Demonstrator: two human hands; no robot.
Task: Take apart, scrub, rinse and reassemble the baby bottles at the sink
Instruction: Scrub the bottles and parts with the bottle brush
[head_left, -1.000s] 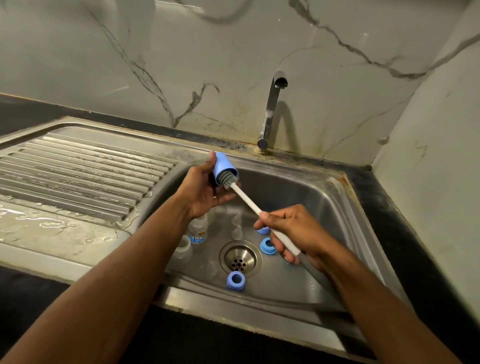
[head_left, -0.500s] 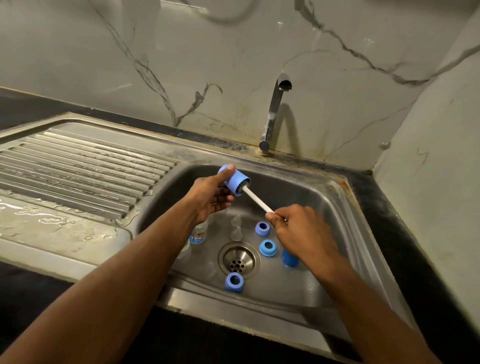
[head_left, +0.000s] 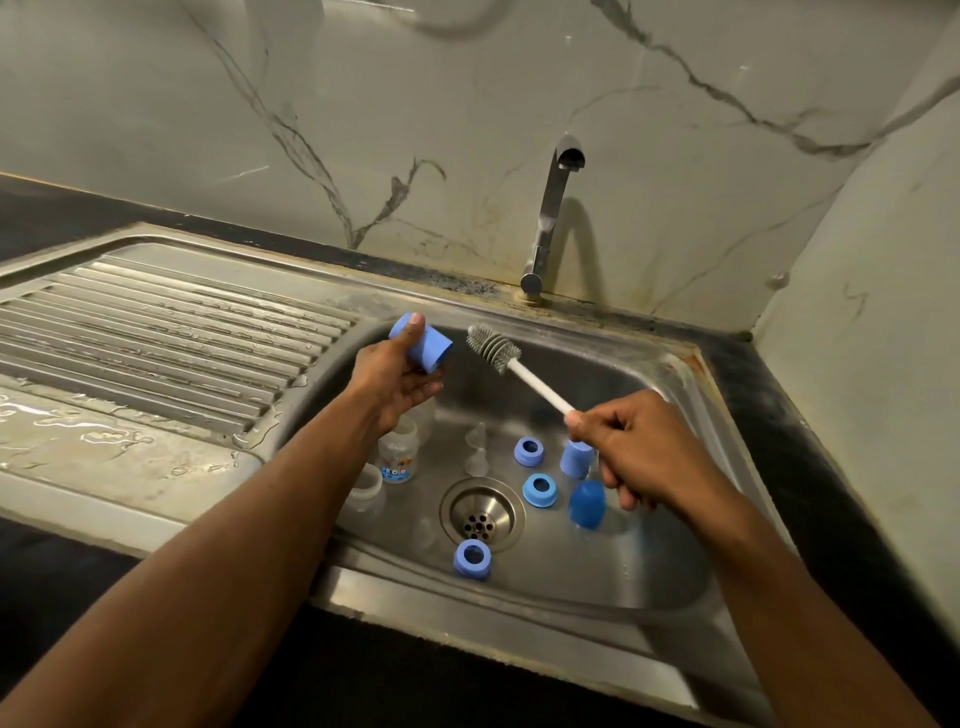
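Left hand (head_left: 395, 379): grasping blue cap (head_left: 422, 343).
Right hand (head_left: 644, 452): grasping brush (head_left: 514, 364), clear of cap.
Progress: bottles dismantled; scrubbing underway; rinsing, reassembly outstanding.

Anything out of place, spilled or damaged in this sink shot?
Nothing amiss with the bottle parts. Water is pooled on the drainboard, which fits washing. Rust-coloured staining marks the sink rim at its far right corner, and dark grime lines the wall joint near the tap.
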